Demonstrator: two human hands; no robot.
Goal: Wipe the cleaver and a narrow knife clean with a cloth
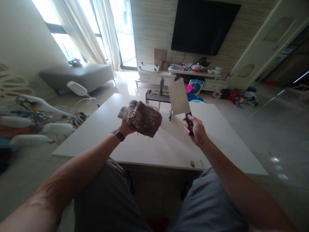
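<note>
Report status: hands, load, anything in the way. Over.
Left hand holding shaggy brown-and-beige cloth bundle. Right hand gripping black-handled broad metal cleaver, blade raised. Possible obstacle: black-framed rack ahead, near far edge of white rectangular table.

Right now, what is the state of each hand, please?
Left hand: holding up the brown cloth; fingers hidden, closure unclear.
Right hand: closed, holding the cleaver.

The white desk has a bare, pale top; a dark-edged stand sits toward its far side, and two small flat patches lie near its front edge.
</note>
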